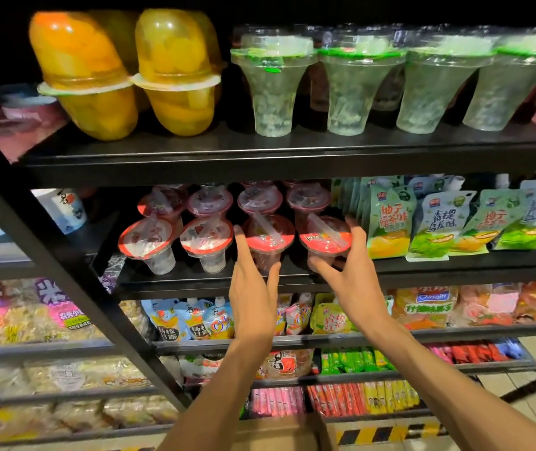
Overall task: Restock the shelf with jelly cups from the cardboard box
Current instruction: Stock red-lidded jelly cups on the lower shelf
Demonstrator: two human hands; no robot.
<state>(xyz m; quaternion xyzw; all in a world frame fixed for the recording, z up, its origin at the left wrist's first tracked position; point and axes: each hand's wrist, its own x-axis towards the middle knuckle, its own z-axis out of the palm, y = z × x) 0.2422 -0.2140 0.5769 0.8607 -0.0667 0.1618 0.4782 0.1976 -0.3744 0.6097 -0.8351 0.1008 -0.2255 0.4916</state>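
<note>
Several red-lidded jelly cups stand in rows on the middle black shelf [214, 278]. My left hand [253, 288] reaches up at one front cup [268, 237], fingers straight on either side of its base. My right hand [348, 275] curls around the front cup to its right [325, 237], thumb under it and fingers on its right side. Two more front cups [206, 239] stand to the left. The top edge of the cardboard box [279, 434] shows at the bottom, between my forearms.
Green drink pouches [390, 222] stand right of the cups. The upper shelf carries clear green-lidded cups [273, 89] and yellow fruit jars [175, 73]. Lower shelves hold pouches and snack packs. A diagonal black frame post [64, 271] crosses the left side.
</note>
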